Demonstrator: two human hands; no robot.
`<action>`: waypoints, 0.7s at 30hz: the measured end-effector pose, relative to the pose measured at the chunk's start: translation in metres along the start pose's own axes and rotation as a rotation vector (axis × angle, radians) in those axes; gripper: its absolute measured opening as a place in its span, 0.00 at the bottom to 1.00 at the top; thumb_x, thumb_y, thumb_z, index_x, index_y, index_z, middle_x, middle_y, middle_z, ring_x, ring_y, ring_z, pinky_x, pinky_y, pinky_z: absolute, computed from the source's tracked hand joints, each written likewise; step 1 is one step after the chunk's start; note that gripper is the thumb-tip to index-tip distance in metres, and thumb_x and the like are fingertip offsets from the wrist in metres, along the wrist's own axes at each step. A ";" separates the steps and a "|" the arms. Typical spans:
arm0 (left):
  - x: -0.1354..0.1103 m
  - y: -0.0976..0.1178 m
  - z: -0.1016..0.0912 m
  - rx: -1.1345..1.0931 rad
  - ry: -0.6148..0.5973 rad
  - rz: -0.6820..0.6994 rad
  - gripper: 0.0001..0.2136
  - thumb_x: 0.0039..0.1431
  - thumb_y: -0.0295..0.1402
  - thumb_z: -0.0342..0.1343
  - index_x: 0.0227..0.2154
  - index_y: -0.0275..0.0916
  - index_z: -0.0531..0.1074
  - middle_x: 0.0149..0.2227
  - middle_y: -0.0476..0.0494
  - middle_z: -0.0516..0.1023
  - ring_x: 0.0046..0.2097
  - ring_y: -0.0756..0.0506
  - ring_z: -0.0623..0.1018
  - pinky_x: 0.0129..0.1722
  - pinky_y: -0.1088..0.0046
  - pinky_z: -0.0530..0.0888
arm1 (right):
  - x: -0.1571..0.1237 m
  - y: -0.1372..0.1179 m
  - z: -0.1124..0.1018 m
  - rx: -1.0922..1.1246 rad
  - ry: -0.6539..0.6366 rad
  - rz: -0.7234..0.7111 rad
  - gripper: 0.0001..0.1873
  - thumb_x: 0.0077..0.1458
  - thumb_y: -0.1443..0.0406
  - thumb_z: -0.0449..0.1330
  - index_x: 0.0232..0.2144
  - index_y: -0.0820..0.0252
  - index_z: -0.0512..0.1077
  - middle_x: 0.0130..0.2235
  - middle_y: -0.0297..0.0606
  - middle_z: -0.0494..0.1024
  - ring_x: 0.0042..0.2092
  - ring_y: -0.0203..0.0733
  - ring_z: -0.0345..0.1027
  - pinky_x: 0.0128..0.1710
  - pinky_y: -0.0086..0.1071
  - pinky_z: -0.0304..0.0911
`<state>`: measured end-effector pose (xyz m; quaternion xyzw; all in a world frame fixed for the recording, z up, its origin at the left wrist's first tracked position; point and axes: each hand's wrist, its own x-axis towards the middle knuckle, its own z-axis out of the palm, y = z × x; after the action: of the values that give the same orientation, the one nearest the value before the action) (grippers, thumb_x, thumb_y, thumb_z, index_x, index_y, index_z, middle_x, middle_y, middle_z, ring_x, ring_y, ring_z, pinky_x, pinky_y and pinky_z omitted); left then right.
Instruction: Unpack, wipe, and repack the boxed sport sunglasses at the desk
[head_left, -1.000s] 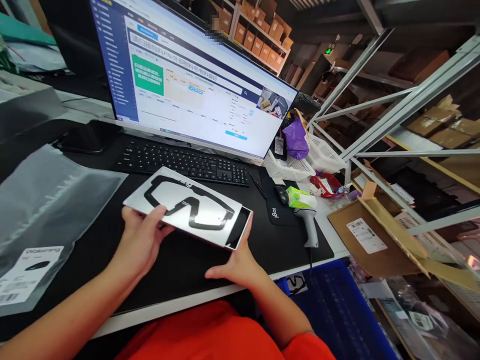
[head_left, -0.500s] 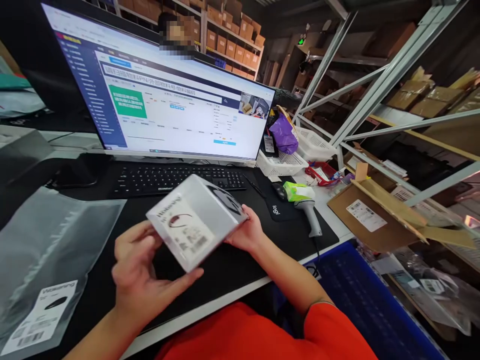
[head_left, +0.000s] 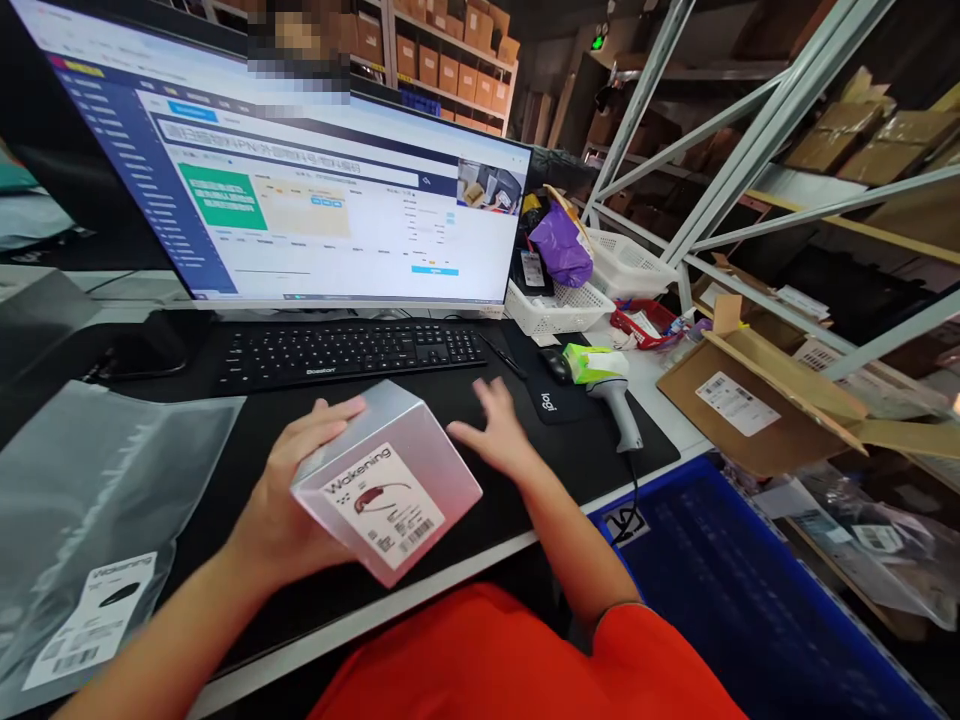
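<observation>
My left hand [head_left: 300,500] grips a silvery-white box [head_left: 450,475] from its left side, over the black desk mat. A white label on the box reads "Wakening" and shows a pair of glasses and a barcode. Just beyond the box's right side, my right hand [head_left: 499,430] is off it, fingers spread and slightly blurred. Further right, a grey and green barcode scanner [head_left: 616,405] lies on the desk beside a black mouse [head_left: 556,365]. Left of my left arm lies a clear plastic bag [head_left: 82,480] with its own "Wakening" label.
A monitor [head_left: 352,230] stands behind a black keyboard [head_left: 360,350]. White baskets [head_left: 559,310] and a red tray [head_left: 649,325] sit at the back right. An opened cardboard box [head_left: 750,400] is at the right, above a blue crate [head_left: 720,590]. Metal shelving rises behind.
My right hand has let go of the box and spread its fingers. My left hand has taken a fuller grip, and the box has turned and come lower, with its label more squarely visible.
</observation>
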<state>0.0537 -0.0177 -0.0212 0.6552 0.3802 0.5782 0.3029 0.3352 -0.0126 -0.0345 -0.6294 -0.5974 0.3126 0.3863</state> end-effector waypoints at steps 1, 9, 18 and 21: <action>0.008 -0.005 -0.005 0.040 -0.072 0.116 0.43 0.11 0.35 0.83 0.42 0.52 0.74 0.53 0.41 0.81 0.60 0.29 0.80 0.77 0.37 0.60 | -0.001 0.005 -0.023 -0.182 0.206 -0.022 0.44 0.57 0.51 0.72 0.70 0.61 0.67 0.79 0.60 0.50 0.80 0.66 0.43 0.74 0.58 0.52; 0.047 -0.035 0.002 0.319 -0.290 0.195 0.42 0.18 0.44 0.82 0.43 0.45 0.74 0.55 0.37 0.80 0.62 0.31 0.78 0.79 0.40 0.47 | -0.024 0.064 -0.191 -0.292 0.463 0.681 0.24 0.66 0.66 0.64 0.60 0.76 0.72 0.55 0.71 0.78 0.56 0.62 0.77 0.51 0.47 0.73; 0.055 -0.051 0.013 0.453 -0.292 0.228 0.46 0.21 0.44 0.81 0.50 0.42 0.72 0.62 0.34 0.75 0.67 0.30 0.73 0.79 0.40 0.45 | -0.005 0.066 -0.216 0.054 0.156 0.601 0.05 0.64 0.68 0.66 0.35 0.66 0.76 0.22 0.30 0.73 0.21 0.31 0.62 0.23 0.27 0.60; 0.056 -0.056 0.010 0.507 -0.291 0.274 0.46 0.24 0.44 0.81 0.52 0.42 0.71 0.64 0.33 0.75 0.67 0.29 0.74 0.79 0.39 0.45 | -0.032 0.045 -0.189 0.211 -0.007 0.422 0.13 0.59 0.65 0.67 0.45 0.65 0.78 0.25 0.33 0.78 0.20 0.33 0.64 0.23 0.27 0.60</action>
<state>0.0580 0.0599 -0.0398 0.8307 0.3732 0.4006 0.1007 0.5171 -0.0656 0.0204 -0.6952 -0.4179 0.4496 0.3740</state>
